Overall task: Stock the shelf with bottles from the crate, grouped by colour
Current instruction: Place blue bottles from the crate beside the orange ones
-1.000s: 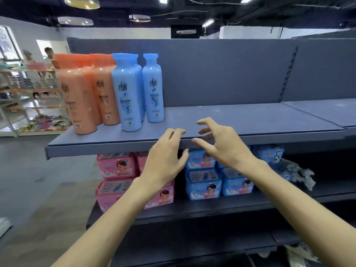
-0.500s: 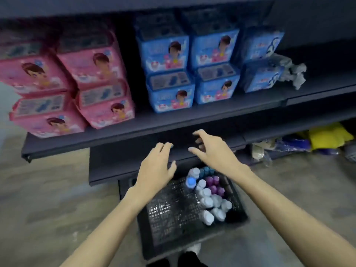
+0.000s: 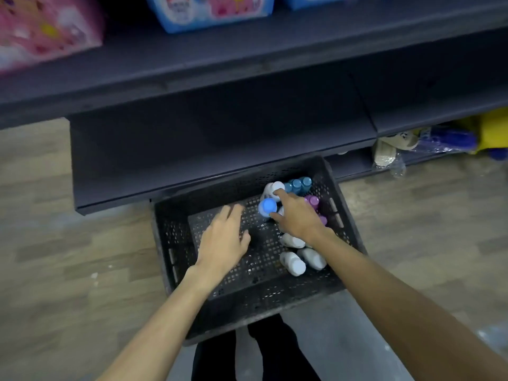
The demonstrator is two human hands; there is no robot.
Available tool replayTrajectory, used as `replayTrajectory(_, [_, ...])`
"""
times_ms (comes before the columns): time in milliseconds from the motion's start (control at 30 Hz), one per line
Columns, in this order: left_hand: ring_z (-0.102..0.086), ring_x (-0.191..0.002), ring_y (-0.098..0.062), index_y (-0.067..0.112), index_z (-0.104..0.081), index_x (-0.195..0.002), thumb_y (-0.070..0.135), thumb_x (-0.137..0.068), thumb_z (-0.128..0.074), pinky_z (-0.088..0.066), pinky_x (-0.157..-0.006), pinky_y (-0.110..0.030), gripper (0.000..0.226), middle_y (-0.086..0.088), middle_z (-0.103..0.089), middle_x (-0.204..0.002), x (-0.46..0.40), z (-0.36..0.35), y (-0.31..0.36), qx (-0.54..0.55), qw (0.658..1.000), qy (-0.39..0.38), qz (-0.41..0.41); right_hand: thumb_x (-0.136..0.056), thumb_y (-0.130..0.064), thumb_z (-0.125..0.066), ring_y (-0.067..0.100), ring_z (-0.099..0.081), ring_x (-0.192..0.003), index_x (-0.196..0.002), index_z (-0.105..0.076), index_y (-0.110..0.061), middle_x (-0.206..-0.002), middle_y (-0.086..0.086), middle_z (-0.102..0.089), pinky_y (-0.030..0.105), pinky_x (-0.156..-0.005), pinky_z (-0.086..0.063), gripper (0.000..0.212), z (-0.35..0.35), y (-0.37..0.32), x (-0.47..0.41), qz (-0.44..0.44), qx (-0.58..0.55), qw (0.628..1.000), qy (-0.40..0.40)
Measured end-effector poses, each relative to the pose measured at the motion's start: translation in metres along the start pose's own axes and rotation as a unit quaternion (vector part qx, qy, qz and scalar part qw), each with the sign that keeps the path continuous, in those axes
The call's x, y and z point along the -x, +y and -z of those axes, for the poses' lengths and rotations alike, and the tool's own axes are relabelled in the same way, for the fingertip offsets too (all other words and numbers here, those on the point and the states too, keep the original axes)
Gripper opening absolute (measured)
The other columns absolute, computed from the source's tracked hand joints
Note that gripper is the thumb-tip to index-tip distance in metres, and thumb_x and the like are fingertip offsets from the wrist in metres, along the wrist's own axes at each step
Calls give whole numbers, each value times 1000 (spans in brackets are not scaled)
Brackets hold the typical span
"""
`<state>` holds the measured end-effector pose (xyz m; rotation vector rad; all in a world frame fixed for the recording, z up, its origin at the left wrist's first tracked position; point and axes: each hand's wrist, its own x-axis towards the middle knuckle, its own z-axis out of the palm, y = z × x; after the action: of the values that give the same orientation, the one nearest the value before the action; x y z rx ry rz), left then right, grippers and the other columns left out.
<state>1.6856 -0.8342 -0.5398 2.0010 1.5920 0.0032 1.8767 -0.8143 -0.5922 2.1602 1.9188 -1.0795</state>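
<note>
A black perforated crate (image 3: pixel 176 259) stands on the floor in front of the shelf unit. Bottles fill its right side: one with a light blue cap (image 3: pixel 267 207), several teal-capped ones (image 3: pixel 298 185) at the far corner, purple ones (image 3: pixel 312 201) and white ones (image 3: pixel 293 263). My right hand (image 3: pixel 298 215) reaches into the cluster with fingers spread, its fingertips touching the light blue cap and a white cap (image 3: pixel 277 187). Over the crate's bare left half my left hand (image 3: pixel 224 239) hovers palm down with relaxed fingers, holding nothing.
Dark shelf boards (image 3: pixel 220 61) jut out above the crate. Pink packs (image 3: pixel 46 31) and blue packs (image 3: pixel 211 9) sit on the upper board. Yellow and blue bags (image 3: pixel 467 136) lie under the right shelf. Wood-look floor (image 3: pixel 68 257) lies left and right; my legs are below the crate.
My view has dropped from the top shelf with orange and blue bottles down to the crate. Both hands came down into it, the right one reaching the bottle caps.
</note>
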Motion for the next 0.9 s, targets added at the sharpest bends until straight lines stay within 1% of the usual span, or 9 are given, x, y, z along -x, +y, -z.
replayTrajectory(100, [-55,-107,-24,16,-39,-138,26,-92,-57,-49,-80,-36,51,-2,-49,-122,-10,-23,-12,4,1000,-11,16,-94,-24,-61,40,-57,-110,-143,-39,-20,-131,14,-49,44,-84,-49,54,-36,5,-28,-7,12,1000,-1])
replayTrajectory(167, [-56,-106,-24,17,-38,-140,26,-92,-57,-49,-79,-35,52,-3,-48,-122,-15,-38,-19,5,999,-19,26,-94,-18,-60,40,-57,-112,-146,-36,-20,-136,13,-46,43,-85,-48,57,-57,8,-43,-23,28,999,-4])
replayTrajectory(300, [-56,-105,-24,18,-39,-138,25,-92,-57,-48,-78,-35,49,-2,-48,-122,-17,-63,-33,14,999,-31,43,-92,-9,-59,39,-61,-105,-147,-33,-19,-133,12,-48,43,-77,-50,61,-83,15,-58,-39,82,996,15])
replayTrajectory(433, [-59,-104,-23,19,-39,-138,25,-92,-57,-49,-81,-35,50,-2,-48,-126,-13,-74,-38,29,998,-35,50,-94,-16,-60,40,-62,-102,-140,-38,-17,-129,12,-51,44,-79,-51,51,-80,19,-70,2,111,994,21])
replayTrajectory(500, [-58,-106,-23,20,-38,-139,25,-92,-57,-49,-84,-35,52,-2,-48,-127,-12,-76,-39,33,997,-37,51,-95,-18,-59,42,-61,-102,-136,-40,-13,-126,14,-52,45,-79,-50,45,-70,21,-76,26,138,990,4])
replayTrajectory(600, [-58,-105,-22,19,-40,-136,25,-92,-58,-48,-83,-34,48,-1,-48,-124,-11,-69,-42,26,998,-35,50,-94,-23,-59,44,-59,-105,-132,-42,-8,-122,18,-55,46,-80,-49,44,-43,13,-77,54,144,988,-5])
replayTrajectory(733, [-57,-107,-25,19,-41,-134,25,-90,-59,-49,-80,-38,48,-2,-50,-119,-10,-45,-36,31,997,-29,57,-91,-28,-64,40,-60,-103,-127,-46,-9,-118,16,-58,45,-83,-49,44,12,-13,-48,108,138,984,17])
replayTrajectory(833, [-56,-111,-24,25,-40,-135,30,-88,-61,-50,-81,-41,51,1,-50,-122,-11,-16,-20,46,997,-18,53,-90,-31,-65,34,-59,-103,-127,-48,-10,-116,12,-59,42,-86,-46,45,60,-37,-11,140,123,982,38])
replayTrajectory(900, [-55,-114,-25,28,-37,-138,32,-87,-64,-49,-82,-41,58,2,-49,-127,-11,7,-9,64,997,-10,51,-90,-34,-65,31,-59,-101,-126,-49,-13,-113,9,-60,42,-85,-47,45,93,-57,16,167,106,978,64])
